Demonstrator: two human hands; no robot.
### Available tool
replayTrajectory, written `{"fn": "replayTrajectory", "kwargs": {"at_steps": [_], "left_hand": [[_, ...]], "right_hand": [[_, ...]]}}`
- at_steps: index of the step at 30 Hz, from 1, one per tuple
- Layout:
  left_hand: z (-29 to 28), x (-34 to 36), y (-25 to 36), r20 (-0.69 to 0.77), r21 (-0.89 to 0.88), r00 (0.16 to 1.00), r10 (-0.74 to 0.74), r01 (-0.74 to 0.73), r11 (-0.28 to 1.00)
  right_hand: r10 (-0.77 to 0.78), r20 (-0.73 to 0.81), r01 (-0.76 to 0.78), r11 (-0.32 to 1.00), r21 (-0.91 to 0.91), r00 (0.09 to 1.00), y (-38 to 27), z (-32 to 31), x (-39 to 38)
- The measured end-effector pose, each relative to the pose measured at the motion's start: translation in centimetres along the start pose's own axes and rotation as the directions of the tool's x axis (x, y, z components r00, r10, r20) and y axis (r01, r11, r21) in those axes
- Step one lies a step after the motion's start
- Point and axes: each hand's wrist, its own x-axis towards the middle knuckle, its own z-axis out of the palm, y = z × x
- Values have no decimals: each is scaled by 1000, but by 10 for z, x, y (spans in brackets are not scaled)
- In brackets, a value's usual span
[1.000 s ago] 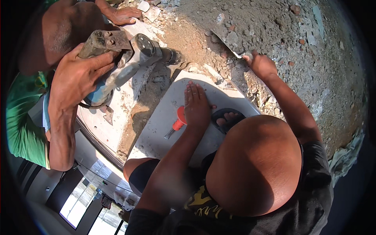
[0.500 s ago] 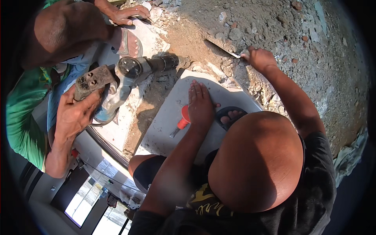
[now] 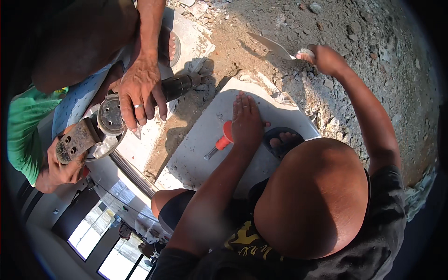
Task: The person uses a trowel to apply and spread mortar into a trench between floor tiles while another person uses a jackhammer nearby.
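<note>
My left hand (image 3: 247,122) lies flat on a pale floor tile (image 3: 196,126), its fingers stretched out and slightly apart. Right beside it, partly hidden by the hand, rests a chisel (image 3: 222,143) with a red grip and round red guard, its metal end pointing toward me. Out over the rubble at the far right, my right hand (image 3: 329,60) is closed around the pale handle of a trowel (image 3: 272,46). The trowel's blade points left and casts a shadow on the dirt. My sandalled foot (image 3: 283,140) stands on the tile near my left hand.
At the left, a co-worker in a green sleeve has both hands on a power hammer (image 3: 112,116), its chuck end toward the dirt gap between tiles. Broken soil and stones (image 3: 359,93) cover the far right. My bent knee (image 3: 310,196) fills the lower middle.
My right hand has moved right and slightly up with the trowel, showing more of its blade. The co-worker's other hand has come off the floor onto the power hammer, which has shifted lower left.
</note>
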Motion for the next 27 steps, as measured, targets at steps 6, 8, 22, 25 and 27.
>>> {"fn": "replayTrajectory", "kwargs": {"at_steps": [6,8,22,25,27], "left_hand": [[-1,2,4,11,-7,1000,-8,8,1000],[0,1,0,28,-2,999,-16,16,1000],[8,2,2,-72,84,997,4,2,996],[4,1,1,-7,66,1000,-23,23,998],[2,-2,-4,-18,70,1000,-4,5,998]], "right_hand": [[-140,239,221,908,-357,961,-64,22,80],[-122,221,205,892,-403,968,-67,-1,76],[423,-63,-393,879,269,904,-1,96,-13],[278,-26,-269,946,182,960,3,65,-15],[205,-20,-201,972,123,979,-25,52,-11]]}}
